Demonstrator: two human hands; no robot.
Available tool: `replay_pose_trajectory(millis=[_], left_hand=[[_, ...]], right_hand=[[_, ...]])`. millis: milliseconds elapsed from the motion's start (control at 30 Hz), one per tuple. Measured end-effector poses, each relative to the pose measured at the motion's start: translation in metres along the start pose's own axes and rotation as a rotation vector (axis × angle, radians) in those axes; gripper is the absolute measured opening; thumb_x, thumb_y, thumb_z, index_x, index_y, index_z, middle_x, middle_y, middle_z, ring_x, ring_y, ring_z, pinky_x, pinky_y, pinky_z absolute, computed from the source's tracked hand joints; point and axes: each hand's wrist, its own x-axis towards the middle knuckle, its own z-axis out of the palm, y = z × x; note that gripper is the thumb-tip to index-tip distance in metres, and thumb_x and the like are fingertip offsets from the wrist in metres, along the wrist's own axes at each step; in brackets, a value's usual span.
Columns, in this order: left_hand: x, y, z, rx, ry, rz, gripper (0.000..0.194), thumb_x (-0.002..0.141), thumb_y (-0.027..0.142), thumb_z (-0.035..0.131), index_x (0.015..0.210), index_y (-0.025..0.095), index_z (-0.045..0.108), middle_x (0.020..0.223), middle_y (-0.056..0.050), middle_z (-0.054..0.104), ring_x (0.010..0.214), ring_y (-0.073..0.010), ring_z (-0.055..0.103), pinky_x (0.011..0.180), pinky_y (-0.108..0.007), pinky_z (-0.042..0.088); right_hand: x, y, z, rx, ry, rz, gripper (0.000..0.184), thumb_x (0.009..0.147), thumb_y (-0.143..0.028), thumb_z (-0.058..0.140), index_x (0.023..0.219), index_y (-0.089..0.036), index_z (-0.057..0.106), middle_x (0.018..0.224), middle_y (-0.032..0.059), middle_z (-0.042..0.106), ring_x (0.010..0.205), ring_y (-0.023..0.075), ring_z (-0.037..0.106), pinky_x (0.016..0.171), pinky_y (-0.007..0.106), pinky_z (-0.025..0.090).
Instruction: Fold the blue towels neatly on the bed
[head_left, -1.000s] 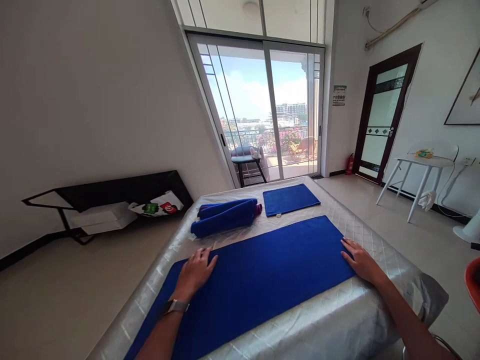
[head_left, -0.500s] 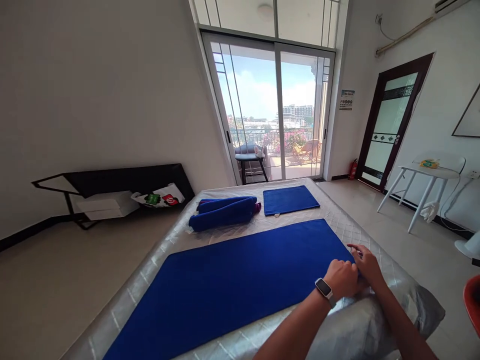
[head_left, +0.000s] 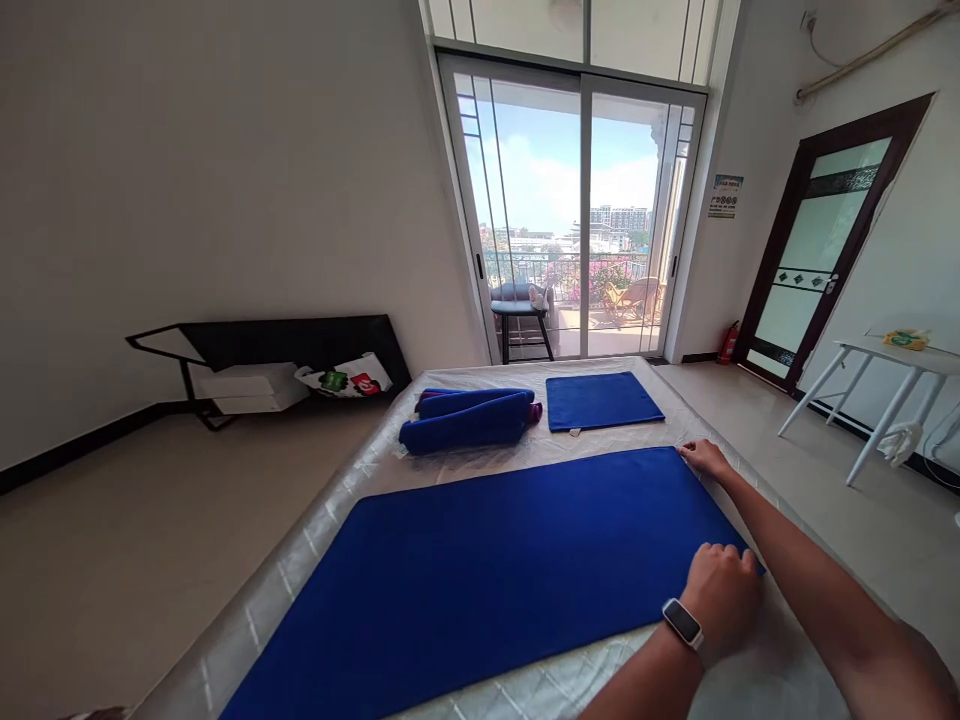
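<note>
Head view: one folded blue bundle (head_left: 469,424) and one small cloth (head_left: 604,402) by the mattress's (head_left: 356,478) far edge; one large cloth (head_left: 510,560) nearer. Right hand (head_left: 703,458) pinches its far right corner; left hand (head_left: 724,592) curls, hold hidden, at its near right. White table (head_left: 928,359) bears one packet (head_left: 906,340).

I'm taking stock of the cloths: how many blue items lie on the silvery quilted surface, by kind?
Large flat cloth: 1
Small flat cloth: 1
Folded bundle, with some purple showing: 1
Total: 3, counting the bundle as one; how many pieces it holds cannot be told.
</note>
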Motion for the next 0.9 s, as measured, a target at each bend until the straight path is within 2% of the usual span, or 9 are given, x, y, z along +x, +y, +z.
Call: replay_pose_trajectory(millis=[133,367,467,700,800,900], left_hand=[[0.003,-0.004,0.001,0.002,-0.003,0.081,0.022,0.097,0.023,0.047,0.103,0.011,0.063,0.093,-0.012,0.071,0.084,-0.0236,0.069,0.067,-0.035,0.05],[0.011,-0.003,0.009,-0.006,0.054,0.15,0.02,0.094,0.018,0.047,0.093,0.011,0.066,0.088,-0.013,0.07,0.08,-0.0216,0.068,0.062,-0.032,0.049],[0.011,-0.002,0.009,-0.031,0.093,0.157,0.02,0.093,0.017,0.047,0.092,0.012,0.066,0.091,-0.014,0.069,0.079,-0.0213,0.067,0.06,-0.032,0.05],[0.018,0.002,0.011,-0.129,0.196,0.145,0.024,0.096,0.022,0.046,0.096,0.009,0.066,0.087,-0.012,0.071,0.073,-0.0218,0.069,0.055,-0.031,0.053],[0.026,0.005,0.014,-0.216,0.226,0.14,0.025,0.095,0.028,0.049,0.096,0.009,0.066,0.084,-0.012,0.072,0.069,-0.0228,0.07,0.052,-0.031,0.054],[0.03,0.009,0.015,-0.355,0.219,0.098,0.027,0.094,0.035,0.054,0.101,0.011,0.066,0.089,-0.013,0.075,0.074,-0.0256,0.073,0.057,-0.033,0.058]], right_hand=[[0.02,-0.002,0.008,-0.028,-0.007,0.013,0.026,0.084,-0.041,0.067,0.089,-0.018,0.08,0.093,0.0093,0.08,0.096,0.0273,0.073,0.073,0.027,0.051],[0.028,0.003,0.012,-0.06,-0.034,-0.027,0.025,0.082,-0.041,0.068,0.081,-0.019,0.079,0.079,0.0048,0.078,0.083,0.0218,0.073,0.064,0.023,0.047],[0.031,0.001,0.01,-0.086,-0.036,-0.032,0.02,0.081,-0.036,0.068,0.078,-0.02,0.079,0.076,0.0038,0.077,0.08,0.021,0.073,0.062,0.023,0.046],[0.035,0.005,-0.013,-0.166,0.05,0.012,0.013,0.079,-0.026,0.066,0.079,-0.019,0.077,0.079,0.0069,0.078,0.083,0.0233,0.073,0.062,0.024,0.046],[0.036,0.008,-0.028,-0.194,0.083,0.02,0.01,0.076,-0.026,0.068,0.078,-0.02,0.075,0.079,0.0088,0.077,0.085,0.0255,0.073,0.063,0.025,0.047],[0.039,0.01,-0.042,-0.226,0.107,0.019,0.009,0.074,-0.027,0.07,0.077,-0.02,0.074,0.08,0.0105,0.077,0.086,0.0281,0.073,0.064,0.028,0.049]])
